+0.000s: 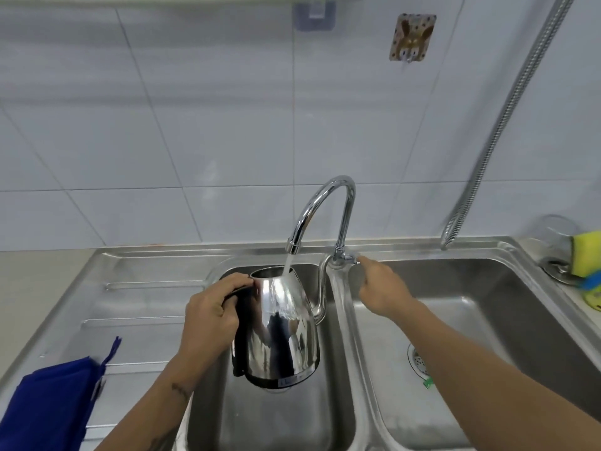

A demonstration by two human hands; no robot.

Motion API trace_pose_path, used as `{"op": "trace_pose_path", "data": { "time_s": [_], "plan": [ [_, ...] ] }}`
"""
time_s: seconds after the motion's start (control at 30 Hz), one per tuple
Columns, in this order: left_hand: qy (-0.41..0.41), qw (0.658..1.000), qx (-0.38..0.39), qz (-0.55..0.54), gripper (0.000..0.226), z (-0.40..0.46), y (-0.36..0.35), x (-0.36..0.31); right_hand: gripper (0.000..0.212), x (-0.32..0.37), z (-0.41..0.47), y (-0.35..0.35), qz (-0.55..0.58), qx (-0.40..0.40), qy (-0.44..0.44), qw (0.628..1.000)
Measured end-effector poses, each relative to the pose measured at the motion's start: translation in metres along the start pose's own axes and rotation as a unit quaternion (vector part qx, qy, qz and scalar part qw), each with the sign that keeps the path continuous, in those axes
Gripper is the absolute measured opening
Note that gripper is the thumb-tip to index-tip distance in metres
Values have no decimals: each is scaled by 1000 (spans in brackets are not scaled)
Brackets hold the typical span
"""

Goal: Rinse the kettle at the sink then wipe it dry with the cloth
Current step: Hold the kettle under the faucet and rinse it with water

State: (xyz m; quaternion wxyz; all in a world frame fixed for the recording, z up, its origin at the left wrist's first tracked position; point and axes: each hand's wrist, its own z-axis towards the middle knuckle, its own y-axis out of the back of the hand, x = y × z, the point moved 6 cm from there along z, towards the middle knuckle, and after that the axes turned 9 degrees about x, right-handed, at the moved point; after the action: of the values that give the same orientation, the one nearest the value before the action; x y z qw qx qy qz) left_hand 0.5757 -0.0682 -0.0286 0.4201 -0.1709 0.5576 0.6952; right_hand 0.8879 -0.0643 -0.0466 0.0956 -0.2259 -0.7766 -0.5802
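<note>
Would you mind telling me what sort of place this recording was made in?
Most likely a home kitchen: a stainless double sink with a running faucet, a tiled wall behind it, and a sponge by the basin.

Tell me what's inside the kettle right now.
Tap water streams from the faucet into the open top of the kettle, held by the left hand. The steel wall hides the water level inside.

Pale tiled wall [195, 125], perhaps two stuck-on hooks [412, 37], steel hose [507, 112].
</note>
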Motion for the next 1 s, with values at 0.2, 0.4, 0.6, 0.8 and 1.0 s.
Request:
{"op": "trace_pose_path", "data": {
  "time_s": [0.2,0.4,0.6,0.8,1.0],
  "plan": [
    [-37,999,25,-32,56,-1,6,6,68,29,-16,-10,-75,-108,5,991],
    [-54,996,26,-69,58,-4,13,13,39,32,-23,-65,373,61,-75,923],
    [-46,994,1,-97,55,-10,25,23,37,47,-25,-89,425,132,-88,891],
    [-50,995,-12,-90,59,-14,36,23,35,54,-24,-95,434,92,-66,894],
    [-19,995,-19,-99,63,-12,25,18,36,43,-33,-93,430,82,-70,896]
  ]
}}
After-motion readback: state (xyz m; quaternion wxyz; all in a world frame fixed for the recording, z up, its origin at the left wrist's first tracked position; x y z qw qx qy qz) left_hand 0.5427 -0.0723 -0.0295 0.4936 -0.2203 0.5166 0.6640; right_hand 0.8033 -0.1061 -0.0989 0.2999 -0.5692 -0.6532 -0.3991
